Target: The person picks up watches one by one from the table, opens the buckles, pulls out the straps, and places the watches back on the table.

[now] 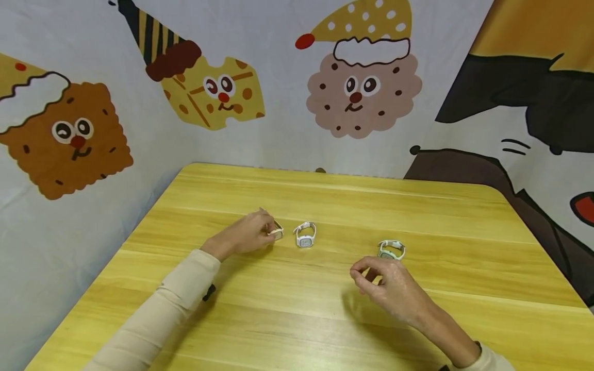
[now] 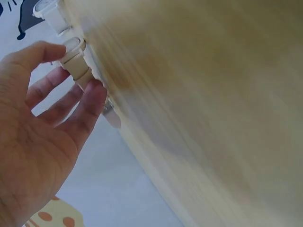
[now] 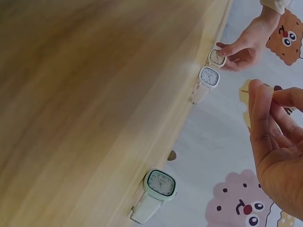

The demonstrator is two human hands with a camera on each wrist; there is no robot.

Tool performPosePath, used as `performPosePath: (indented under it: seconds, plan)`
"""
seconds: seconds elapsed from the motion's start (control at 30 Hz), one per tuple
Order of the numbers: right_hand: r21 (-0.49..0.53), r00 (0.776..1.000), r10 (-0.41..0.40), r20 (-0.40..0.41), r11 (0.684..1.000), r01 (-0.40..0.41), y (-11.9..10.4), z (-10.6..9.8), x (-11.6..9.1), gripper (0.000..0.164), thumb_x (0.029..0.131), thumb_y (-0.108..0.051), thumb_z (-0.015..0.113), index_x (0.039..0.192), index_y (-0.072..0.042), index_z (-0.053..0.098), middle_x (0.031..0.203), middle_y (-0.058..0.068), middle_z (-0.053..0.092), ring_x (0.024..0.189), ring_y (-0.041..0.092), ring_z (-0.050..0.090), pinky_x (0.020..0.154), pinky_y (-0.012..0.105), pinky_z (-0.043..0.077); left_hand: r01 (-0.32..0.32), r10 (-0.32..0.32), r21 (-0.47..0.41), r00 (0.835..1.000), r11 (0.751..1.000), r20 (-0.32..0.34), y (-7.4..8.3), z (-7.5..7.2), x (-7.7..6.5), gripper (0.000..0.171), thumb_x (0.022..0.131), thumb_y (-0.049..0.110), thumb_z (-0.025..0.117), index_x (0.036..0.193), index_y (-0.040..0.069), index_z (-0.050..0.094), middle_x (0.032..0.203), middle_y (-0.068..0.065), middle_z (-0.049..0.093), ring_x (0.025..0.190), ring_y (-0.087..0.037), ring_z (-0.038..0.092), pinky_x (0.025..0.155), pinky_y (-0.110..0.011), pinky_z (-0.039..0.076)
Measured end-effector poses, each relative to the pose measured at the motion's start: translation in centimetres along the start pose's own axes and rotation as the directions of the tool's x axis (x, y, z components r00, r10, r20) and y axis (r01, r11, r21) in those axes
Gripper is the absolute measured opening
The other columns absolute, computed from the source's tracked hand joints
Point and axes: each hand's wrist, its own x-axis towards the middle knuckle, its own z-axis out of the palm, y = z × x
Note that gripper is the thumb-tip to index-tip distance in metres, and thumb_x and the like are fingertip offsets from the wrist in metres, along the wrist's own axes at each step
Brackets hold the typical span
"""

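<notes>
Three watches are on the wooden table (image 1: 297,309). At the left, my left hand (image 1: 250,230) holds a cream watch (image 1: 277,233) between thumb and fingers. The left wrist view shows its strap (image 2: 78,66) in that grip. Just right of it sits a white watch (image 1: 304,241), its strap looped behind the dial. Farther right is a pale mint-green watch (image 3: 161,183) with a dark green ring around its face. Above the table, in front of the mint watch and partly covering it in the head view, hovers my right hand (image 1: 394,288), fingers loosely bent, holding nothing.
Behind the table hangs a white cloth (image 1: 283,144) printed with cartoon biscuits and cheese in party hats. The table's far edge (image 1: 260,167) runs close to it. A small black item (image 1: 209,292) shows beside the left sleeve (image 1: 158,304).
</notes>
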Motion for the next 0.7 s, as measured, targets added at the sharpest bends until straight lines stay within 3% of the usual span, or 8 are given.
performPosePath:
  seconds: [0.23,0.4,0.7]
  plan:
    - [-0.004,1.0,0.001,0.002,1.0,-0.001,0.2,0.0,0.1,0.005,0.099,-0.014,0.069,0.098,-0.016,0.073,0.081,-0.006,0.069,0.072,0.005,0.063,0.054,0.026,0.055,0.0,0.002,-0.084,1.0,0.996,0.026,-0.4,-0.5,-0.5,0.01,0.093,0.012,0.072,0.091,0.011,0.062,0.093,0.0,0.06,0.083,-0.02,0.055,0.072,-0.035,0.051]
    - [-0.006,1.0,0.011,0.008,1.0,-0.011,0.3,-0.1,0.1,0.006,0.1,-0.015,0.068,0.097,-0.018,0.073,0.083,-0.005,0.069,0.073,0.006,0.062,0.053,0.026,0.054,0.033,-0.032,-0.049,0.999,0.998,0.016,-0.3,-0.5,-0.9,0.012,0.091,0.017,0.073,0.098,0.014,0.063,0.102,0.0,0.063,0.093,-0.02,0.058,0.084,-0.042,0.053]
    - [-0.029,1.0,0.012,0.017,0.999,-0.012,0.4,0.0,0.1,0.007,0.099,-0.015,0.069,0.095,-0.017,0.074,0.092,-0.009,0.07,0.075,0.005,0.063,0.055,0.026,0.054,0.048,-0.048,0.006,0.998,0.999,-0.047,-0.2,-0.4,-1.1,0.014,0.089,0.022,0.075,0.097,0.019,0.064,0.108,0.0,0.066,0.103,-0.024,0.063,0.087,-0.049,0.054]
